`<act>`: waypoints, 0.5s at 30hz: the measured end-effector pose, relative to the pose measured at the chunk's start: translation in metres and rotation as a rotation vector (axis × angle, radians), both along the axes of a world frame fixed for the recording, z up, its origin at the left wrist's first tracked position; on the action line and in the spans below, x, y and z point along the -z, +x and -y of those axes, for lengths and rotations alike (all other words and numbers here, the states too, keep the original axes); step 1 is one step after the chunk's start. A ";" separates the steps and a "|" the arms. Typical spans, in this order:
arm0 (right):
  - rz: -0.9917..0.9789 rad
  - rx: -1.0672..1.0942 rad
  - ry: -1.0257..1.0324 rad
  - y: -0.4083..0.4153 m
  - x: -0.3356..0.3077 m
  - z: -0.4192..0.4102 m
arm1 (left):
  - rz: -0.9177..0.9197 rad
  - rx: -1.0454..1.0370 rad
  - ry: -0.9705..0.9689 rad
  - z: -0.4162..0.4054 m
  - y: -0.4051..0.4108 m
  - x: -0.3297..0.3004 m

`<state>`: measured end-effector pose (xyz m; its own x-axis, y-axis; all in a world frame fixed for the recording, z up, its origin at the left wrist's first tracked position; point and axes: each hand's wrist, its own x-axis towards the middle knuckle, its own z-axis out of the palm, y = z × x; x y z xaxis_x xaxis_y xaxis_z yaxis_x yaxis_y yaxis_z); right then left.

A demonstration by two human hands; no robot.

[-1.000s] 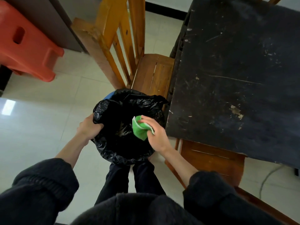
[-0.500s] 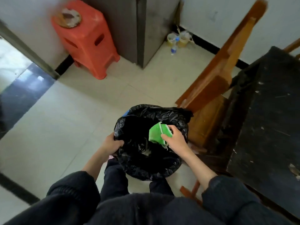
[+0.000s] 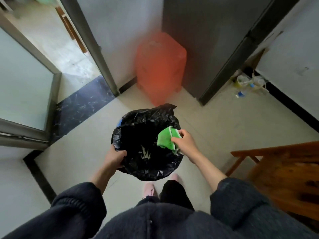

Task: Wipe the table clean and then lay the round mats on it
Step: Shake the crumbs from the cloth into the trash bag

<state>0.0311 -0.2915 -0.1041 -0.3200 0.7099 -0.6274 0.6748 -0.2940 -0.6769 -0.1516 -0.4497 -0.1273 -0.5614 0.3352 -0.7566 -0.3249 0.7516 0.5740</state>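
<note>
A bin lined with a black bag (image 3: 146,118) hangs in front of me above the tiled floor. My left hand (image 3: 114,156) grips its near left rim. My right hand (image 3: 185,142) holds a folded green cloth (image 3: 164,139) over the bin's right rim. The dark table and the round mats are out of view.
An orange plastic stool (image 3: 159,66) stands blurred against the wall straight ahead, beside a dark cabinet (image 3: 207,40). A glass door frame (image 3: 53,94) is on the left. A wooden chair (image 3: 283,169) sits at the right. Plastic bottles (image 3: 248,83) lie by the far right wall.
I have turned left, away from the table, carrying the bin. The table has left the view and the stool now lies straight ahead. Both hands keep their holds.
</note>
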 end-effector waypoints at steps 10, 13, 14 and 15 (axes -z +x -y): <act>-0.030 -0.213 -0.048 -0.187 0.049 -0.145 | 0.091 -0.296 -0.037 -0.117 -0.149 0.044; -0.004 -0.246 -0.078 -0.244 0.075 -0.202 | 0.126 -0.340 -0.053 -0.169 -0.193 0.071; 0.006 -0.255 -0.083 -0.254 0.079 -0.213 | 0.117 -0.345 -0.056 -0.178 -0.200 0.074; 0.009 -0.256 -0.093 -0.275 0.089 -0.235 | 0.113 -0.346 -0.064 -0.196 -0.219 0.087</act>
<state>-0.2439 -0.0569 -0.1929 -0.4756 0.5458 -0.6898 0.7409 -0.1742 -0.6487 -0.3701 -0.2537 -0.2145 -0.5451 0.0904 -0.8335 -0.6247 0.6192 0.4758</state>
